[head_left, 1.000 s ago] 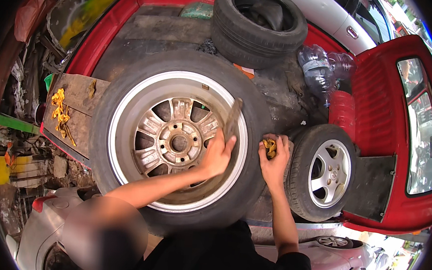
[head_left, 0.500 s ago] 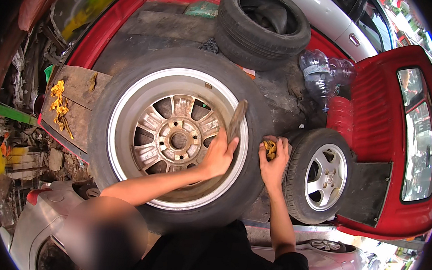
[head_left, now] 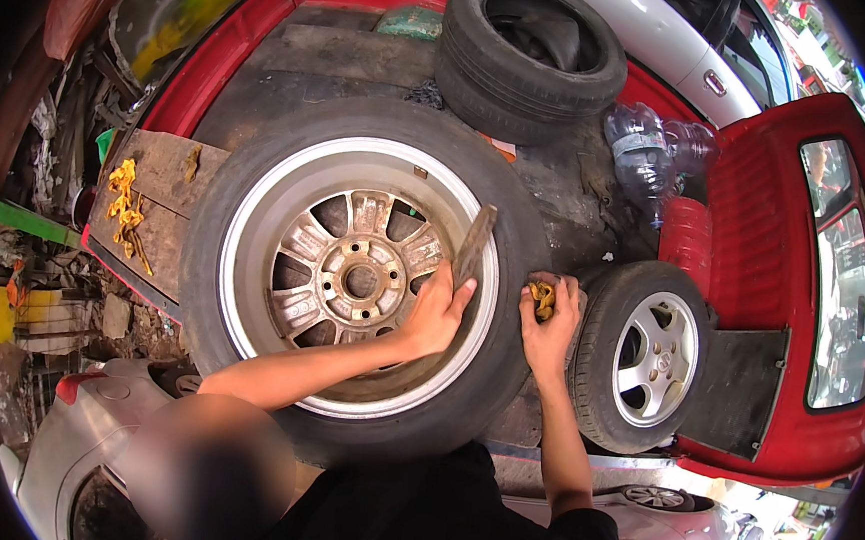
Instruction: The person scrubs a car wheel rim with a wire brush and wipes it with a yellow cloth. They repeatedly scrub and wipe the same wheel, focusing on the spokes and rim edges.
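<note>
A large wheel lies flat before me, its black tire [head_left: 516,226] around a silver and brown, dirty alloy rim [head_left: 290,225]. My left hand [head_left: 438,313] is over the rim's right side, closed around a flat, worn grey-brown bar [head_left: 473,243]. The bar points up and slightly right, over the rim edge; whether it touches the metal I cannot tell. My right hand [head_left: 551,328] is at the tire's right sidewall, fingers curled around a crumpled yellow clump [head_left: 542,299]. More of the same yellow stringy material [head_left: 126,210] lies on a wooden board [head_left: 177,220] at the left.
A smaller wheel [head_left: 647,355] leans upright at the right. Beyond are a stacked tire [head_left: 526,76] and clear plastic bottles [head_left: 642,149]. Everything sits in a red truck bed [head_left: 179,87], with the red cab [head_left: 755,242] at the right. Parked cars stand along the near side.
Both hands keep their grips and places on the wheel. The whole picture has shifted slightly to the right.
</note>
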Available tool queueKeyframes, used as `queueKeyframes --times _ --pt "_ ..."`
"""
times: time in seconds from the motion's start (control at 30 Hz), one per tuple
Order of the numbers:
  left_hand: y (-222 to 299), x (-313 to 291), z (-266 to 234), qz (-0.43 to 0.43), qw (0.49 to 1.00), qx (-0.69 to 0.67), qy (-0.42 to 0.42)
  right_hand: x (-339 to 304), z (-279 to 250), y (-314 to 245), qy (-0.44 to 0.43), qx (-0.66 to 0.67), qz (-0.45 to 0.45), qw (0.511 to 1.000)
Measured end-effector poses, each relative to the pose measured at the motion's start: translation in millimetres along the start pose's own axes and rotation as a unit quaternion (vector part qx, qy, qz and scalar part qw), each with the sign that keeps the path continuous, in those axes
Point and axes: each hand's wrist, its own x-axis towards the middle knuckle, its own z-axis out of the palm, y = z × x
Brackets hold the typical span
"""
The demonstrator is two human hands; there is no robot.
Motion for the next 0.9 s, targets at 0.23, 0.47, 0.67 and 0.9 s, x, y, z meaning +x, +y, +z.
queueKeyframes --times 0.23,0.47,0.67,0.9 --pt "-15 77 -3 -0.066 0.996 0.013 0.052 -2 1 3 -0.003 -0.012 -0.014 1.0" --pt "8 5 4 -0.017 0.999 -0.016 0.031 1 0 2 -0.008 -0.019 -0.009 1.0" --pt "-14 67 1 -0.075 0.994 0.006 0.074 0 0 2 -0.005 -0.028 -0.022 0.999" --pt "12 0 -1 -0.08 0.996 -0.03 -0.028 -2 0 -2 0.0 -0.003 0.01 1.0"
